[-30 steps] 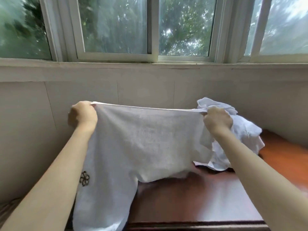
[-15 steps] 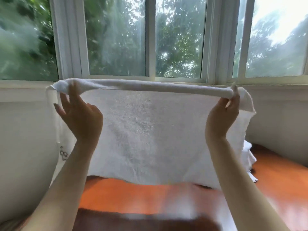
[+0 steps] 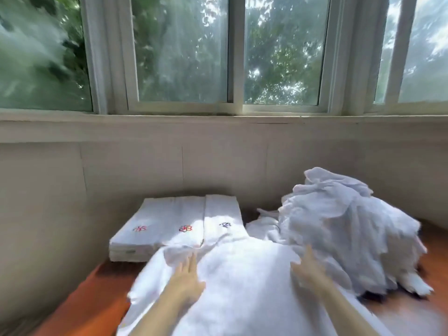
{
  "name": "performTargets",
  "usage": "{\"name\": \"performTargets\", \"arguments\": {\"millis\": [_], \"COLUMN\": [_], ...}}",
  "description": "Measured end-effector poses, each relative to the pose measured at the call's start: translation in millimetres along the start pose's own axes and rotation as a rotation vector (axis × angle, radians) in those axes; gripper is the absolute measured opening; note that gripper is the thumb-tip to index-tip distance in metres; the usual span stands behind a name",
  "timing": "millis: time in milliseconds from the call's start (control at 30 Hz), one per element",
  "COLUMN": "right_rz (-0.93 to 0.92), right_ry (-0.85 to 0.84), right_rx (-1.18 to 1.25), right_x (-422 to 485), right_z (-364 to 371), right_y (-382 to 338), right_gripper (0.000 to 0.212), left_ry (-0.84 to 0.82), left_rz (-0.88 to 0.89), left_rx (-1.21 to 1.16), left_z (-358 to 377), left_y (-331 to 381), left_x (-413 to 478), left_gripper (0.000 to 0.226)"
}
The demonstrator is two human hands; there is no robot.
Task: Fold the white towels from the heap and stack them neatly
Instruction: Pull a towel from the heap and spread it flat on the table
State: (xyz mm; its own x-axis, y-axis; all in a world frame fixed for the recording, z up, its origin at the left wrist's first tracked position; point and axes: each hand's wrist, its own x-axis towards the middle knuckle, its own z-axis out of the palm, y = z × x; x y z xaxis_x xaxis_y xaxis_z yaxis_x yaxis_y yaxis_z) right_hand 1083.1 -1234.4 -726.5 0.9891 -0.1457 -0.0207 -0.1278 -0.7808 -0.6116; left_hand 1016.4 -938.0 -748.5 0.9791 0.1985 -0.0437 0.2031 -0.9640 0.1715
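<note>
Both forearms are reaching forward. The left hand and right hand are lying palm-down, fingers straight, on a white towel that is lying over the wooden table, in front of the folded stack and touching the crumpled heap.
</note>
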Motion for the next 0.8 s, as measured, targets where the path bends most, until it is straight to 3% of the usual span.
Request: {"name": "performTargets", "arguments": {"millis": [67,167,367,567,633,733,800], "right_rz": [-0.064,-0.17,-0.193,-0.19,-0.182,-0.371,-0.531], "right_ry": [-0.064,-0.124,-0.101,-0.082,-0.028,0.001,-0.151], "right_rx": [-0.204,-0.395,-0.4,-0.481,-0.58,-0.524,-0.365], "right_x": [-4,-20,-4,0,-12,-36,-62], "right_z": [49,98,111,103,106,124,143], "right_y": [8,9,17,10,-5,-46,-72], "right_gripper": [0.062,0.053,0.051,0.046,0.037,0.03,0.034], "left_ry": [-0.117,-0.073,-0.016,0.056,0.05,-0.078,-0.097], "left_rz": [-0.012,0.002,0.0,-0.214,-0.326,-0.381,-0.37], "left_rx": [-0.036,-0.003,-0.273,-0.202,-0.159,-0.157,-0.183], "left_z": [38,54,33,12,11,17,17], "left_y": [-8,-19,-82,-154,-162,-156,-153], "left_x": [1,9,15,-33,-57,-81,-85], "left_gripper": [0.073,0.067,0.057,0.047,0.056,0.069,0.065]}}
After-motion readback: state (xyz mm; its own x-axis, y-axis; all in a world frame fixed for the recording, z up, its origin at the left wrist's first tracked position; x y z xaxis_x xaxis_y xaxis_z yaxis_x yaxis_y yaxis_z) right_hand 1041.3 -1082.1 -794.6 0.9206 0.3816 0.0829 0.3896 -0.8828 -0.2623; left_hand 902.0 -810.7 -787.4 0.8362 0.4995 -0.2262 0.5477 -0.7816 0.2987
